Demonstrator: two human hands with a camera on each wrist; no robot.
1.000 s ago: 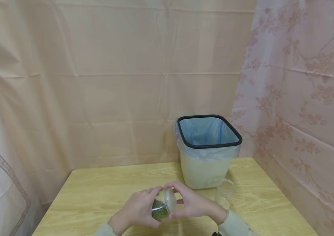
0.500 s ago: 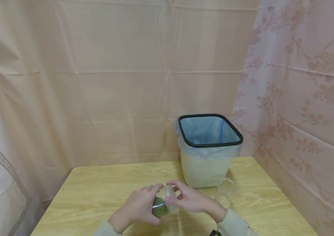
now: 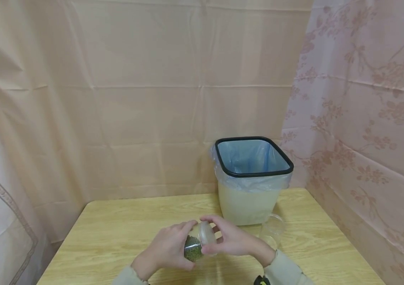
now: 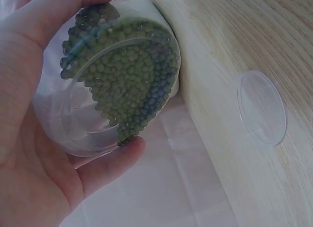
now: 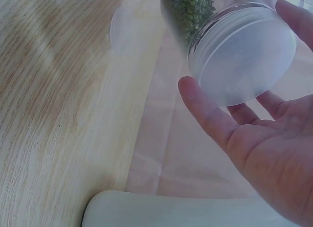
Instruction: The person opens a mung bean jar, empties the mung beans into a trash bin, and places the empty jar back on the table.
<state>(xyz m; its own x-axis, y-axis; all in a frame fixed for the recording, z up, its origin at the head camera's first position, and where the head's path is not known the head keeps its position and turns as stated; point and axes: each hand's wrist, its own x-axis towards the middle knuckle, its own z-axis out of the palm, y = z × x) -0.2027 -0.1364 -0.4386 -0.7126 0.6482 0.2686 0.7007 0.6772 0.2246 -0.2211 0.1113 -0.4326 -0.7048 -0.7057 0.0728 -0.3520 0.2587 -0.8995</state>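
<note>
A clear plastic jar (image 3: 193, 248) partly filled with small green beans (image 4: 124, 73) is held tilted over the table, its capped end to the right. My left hand (image 3: 168, 249) grips the jar's body, thumb and fingers round its sides near the base. On its mouth sits a translucent screw lid (image 5: 247, 58). My right hand (image 3: 235, 241) holds this lid by its edge, thumb on one side and fingers on the other. In the left wrist view the beans have slid to one side of the jar's base.
A cream bin (image 3: 248, 206) with a black rim and bluish bag stands at the table's back right. Beside its base is a clear, empty-looking container (image 3: 272, 231). A thin clear disc (image 4: 262, 108) lies on the wooden table (image 3: 134, 221). Cloth hangs behind and at the right.
The right hand's thumb and fingers have turned round the lid and then swung back to nearly their first position. The left hand and the jar have stayed almost in place.
</note>
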